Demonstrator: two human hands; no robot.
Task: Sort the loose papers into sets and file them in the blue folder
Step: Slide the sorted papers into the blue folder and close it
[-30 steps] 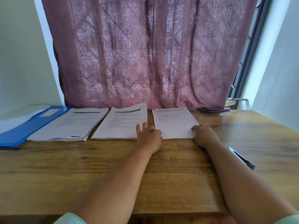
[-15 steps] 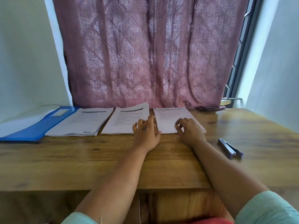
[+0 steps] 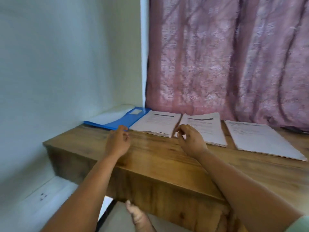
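Blue folder (image 3: 115, 122) just beyond left hand (image 3: 117, 142), untouched

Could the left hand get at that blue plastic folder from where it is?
Probably yes: the left hand hangs just short of the blue plastic folder, with only bare wooden table between them.

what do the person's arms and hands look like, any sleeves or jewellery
Both forearms are bare. A pale green sleeve edge shows only at the right arm's upper end, at the frame's lower right corner; the left arm's sleeve is out of view. The left hand and right hand show no rings, watch or gloves. A dark mark sits on the back of the right hand.
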